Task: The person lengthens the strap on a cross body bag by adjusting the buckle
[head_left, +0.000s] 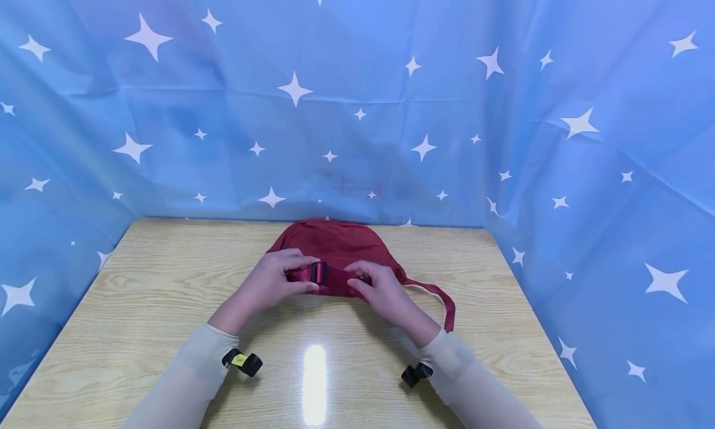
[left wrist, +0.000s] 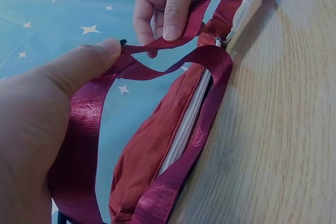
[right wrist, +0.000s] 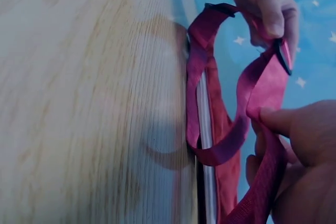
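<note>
A red waist bag (head_left: 335, 239) lies at the back of the table, its pale zipper (left wrist: 184, 121) running along the near edge. Above it, my left hand (head_left: 274, 277) pinches the wide red strap (head_left: 339, 279) between thumb and fingers, right beside a black slider buckle (head_left: 319, 273). My right hand (head_left: 385, 292) pinches the same strap a short way to the right. In the right wrist view the strap loops down between the hands, and a second black buckle (right wrist: 220, 9) shows on it. The fingertips behind the strap are partly hidden.
The wooden table (head_left: 184, 292) meets a blue star-patterned curtain (head_left: 357, 137) behind the bag and at both sides. A loose strap end (head_left: 449, 308) trails to the right, past the right wrist. Both wrists carry a small black camera (head_left: 249, 364).
</note>
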A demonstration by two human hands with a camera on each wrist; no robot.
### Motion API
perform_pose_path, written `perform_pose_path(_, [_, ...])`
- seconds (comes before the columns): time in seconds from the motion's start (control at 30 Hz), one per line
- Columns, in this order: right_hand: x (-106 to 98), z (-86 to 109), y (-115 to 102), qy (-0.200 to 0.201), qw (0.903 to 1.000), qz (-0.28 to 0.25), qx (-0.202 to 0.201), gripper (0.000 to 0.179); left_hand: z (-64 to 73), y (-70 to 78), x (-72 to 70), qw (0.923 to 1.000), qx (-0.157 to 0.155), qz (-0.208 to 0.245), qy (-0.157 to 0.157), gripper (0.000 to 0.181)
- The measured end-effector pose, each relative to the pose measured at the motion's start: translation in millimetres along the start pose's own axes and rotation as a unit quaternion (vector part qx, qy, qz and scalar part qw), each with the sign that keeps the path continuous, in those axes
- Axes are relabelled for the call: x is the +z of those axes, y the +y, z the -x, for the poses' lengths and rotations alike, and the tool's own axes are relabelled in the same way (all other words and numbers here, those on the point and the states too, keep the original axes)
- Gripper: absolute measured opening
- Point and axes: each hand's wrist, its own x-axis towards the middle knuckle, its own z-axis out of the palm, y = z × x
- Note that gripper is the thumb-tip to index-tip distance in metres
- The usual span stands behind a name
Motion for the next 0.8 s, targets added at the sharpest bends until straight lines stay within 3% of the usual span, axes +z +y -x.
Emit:
perform_pose_path(0.27, [4,-3.0,-7,-0.033,0.9994,-0.008,0.007,0.036,0.0,1.9,0.0,1.0000,-0.004,0.004,-0.002,0.048])
perform_pose_path(0.53, [11,-13.7,-23,-0.066,0.9967,-0.038,-0.029,0.056,-0.8,4.5,-0.2,0.9997,-0.004,-0.002,-0.023,0.049])
perform_pose_path(0.8, [15,-15.6,-30,-0.042,0.9978,0.008,-0.050,0.045,-2.1,3.9,0.4,0.9995,0.020,0.000,-0.025,0.054])
